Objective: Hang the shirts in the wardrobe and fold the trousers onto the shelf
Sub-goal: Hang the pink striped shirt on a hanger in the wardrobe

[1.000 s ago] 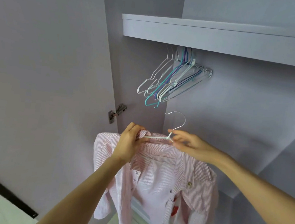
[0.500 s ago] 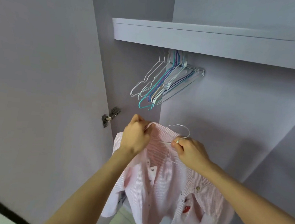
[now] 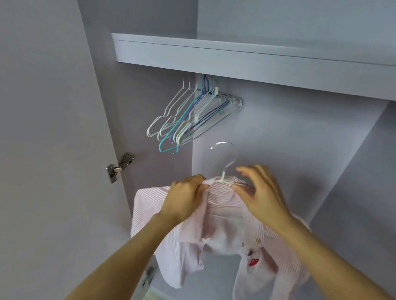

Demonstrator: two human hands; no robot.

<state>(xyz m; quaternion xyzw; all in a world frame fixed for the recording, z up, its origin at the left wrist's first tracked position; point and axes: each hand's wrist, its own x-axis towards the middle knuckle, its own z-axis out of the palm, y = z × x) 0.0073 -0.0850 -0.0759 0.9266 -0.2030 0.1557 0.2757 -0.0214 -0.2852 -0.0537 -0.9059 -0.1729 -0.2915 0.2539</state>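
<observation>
Rail carrying the empty hangers is hidden behind the shelf front; only hanger necks show below it. Shelf runs off the right edge. White hanger: hook & neck visible, arms buried under the pink shirt collar. Right hand is motion-blurred, so can't tell if its fingertips touch hanger or cloth. Left hand covers the collar's left part. Shirt's lower sleeves blurred. Chest embroidery too small to read. Both forearms cut off at bottom edge.
</observation>
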